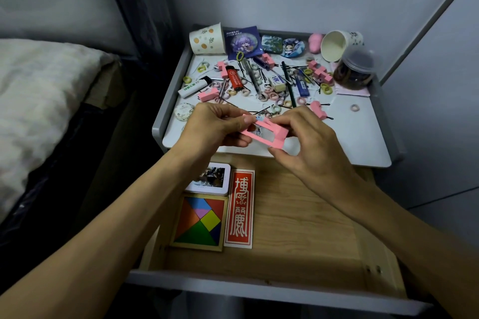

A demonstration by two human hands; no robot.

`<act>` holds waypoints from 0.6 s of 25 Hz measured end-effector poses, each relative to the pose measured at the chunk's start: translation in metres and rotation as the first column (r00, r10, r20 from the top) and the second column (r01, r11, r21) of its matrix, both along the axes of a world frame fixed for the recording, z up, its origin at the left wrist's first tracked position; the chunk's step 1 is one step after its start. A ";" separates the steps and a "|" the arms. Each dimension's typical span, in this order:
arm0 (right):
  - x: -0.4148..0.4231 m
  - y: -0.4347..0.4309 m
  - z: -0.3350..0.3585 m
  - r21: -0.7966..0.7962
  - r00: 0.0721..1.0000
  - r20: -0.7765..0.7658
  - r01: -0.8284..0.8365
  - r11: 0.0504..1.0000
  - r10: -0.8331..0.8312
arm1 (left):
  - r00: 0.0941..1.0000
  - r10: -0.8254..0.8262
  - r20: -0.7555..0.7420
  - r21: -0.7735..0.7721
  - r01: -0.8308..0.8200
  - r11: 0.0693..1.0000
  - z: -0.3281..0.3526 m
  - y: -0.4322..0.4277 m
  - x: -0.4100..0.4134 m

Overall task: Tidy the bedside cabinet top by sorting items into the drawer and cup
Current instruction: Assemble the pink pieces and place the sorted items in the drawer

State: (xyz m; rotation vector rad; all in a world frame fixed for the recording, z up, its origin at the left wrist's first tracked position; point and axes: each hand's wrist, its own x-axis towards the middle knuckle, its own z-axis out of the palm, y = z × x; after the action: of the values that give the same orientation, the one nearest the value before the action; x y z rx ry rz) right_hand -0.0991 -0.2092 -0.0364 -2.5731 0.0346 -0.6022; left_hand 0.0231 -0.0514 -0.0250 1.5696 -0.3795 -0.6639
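Between both hands [220,125] [311,145], pink frame [280,137].

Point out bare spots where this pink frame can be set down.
The drawer floor right of the red card is bare. So is the cabinet top's near right corner, right of the pink block. The top's middle and back are crowded with hair ties, lighters and cups.

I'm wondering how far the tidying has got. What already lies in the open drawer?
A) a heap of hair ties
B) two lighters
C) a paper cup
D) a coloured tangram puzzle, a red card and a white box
D: the tangram puzzle, the red card and the white box lie at the left of the drawer, while the left hand and right hand pinch a pink frame over the front edge of the cabinet top.
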 end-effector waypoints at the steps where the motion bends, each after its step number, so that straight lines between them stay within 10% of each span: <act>1: 0.001 0.002 0.000 0.056 1.000 0.018 0.008 0.998 -0.009 | 1.000 0.006 -0.020 0.000 -0.006 1.000 0.000 0.002 0.000; 6: -0.002 0.011 -0.003 0.504 0.998 -0.059 0.022 0.864 0.009 | 0.997 0.024 -0.073 0.017 -0.023 1.000 -0.001 0.009 -0.002; 15: 0.005 -0.008 -0.007 0.848 0.994 -0.075 0.104 0.519 -0.076 | 0.994 0.012 -0.110 0.043 -0.007 0.999 0.001 0.009 0.001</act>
State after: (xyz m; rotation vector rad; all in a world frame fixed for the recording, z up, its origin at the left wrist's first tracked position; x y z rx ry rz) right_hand -0.0943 -0.2172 -0.0431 -1.5916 0.3863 -0.4189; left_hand 0.0241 -0.0423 -0.0240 1.5661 -0.2766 -0.7519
